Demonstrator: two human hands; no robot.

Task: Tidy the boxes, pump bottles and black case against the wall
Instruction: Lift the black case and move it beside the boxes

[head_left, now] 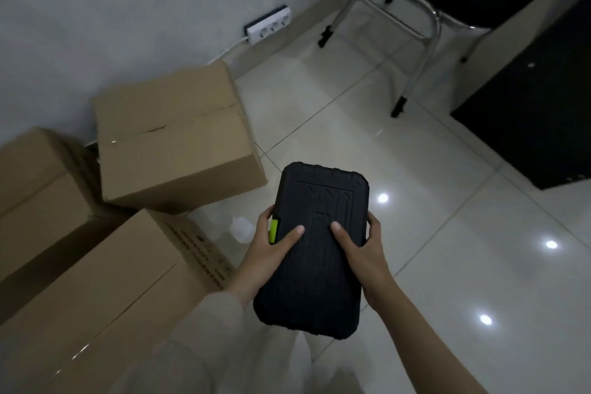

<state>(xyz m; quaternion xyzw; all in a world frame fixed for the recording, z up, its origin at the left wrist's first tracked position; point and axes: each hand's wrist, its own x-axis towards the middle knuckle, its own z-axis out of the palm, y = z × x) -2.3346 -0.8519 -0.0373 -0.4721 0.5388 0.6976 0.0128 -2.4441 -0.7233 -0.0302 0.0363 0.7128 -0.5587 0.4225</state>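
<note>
Glossy pale floor tiles run up to a grey wall; three cardboard boxes sit at left near it. Left hand and right hand clasp the black case above the floor, thumbs on its ribbed lid, fingers curled round its sides; a green latch shows on its left edge.

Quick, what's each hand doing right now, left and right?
Left hand: grips the left edge of the black case, thumb on top.
Right hand: grips the case's right edge, thumb on top.

Matt ribbed black case, probably plastic; glossy floor tiles.
</note>
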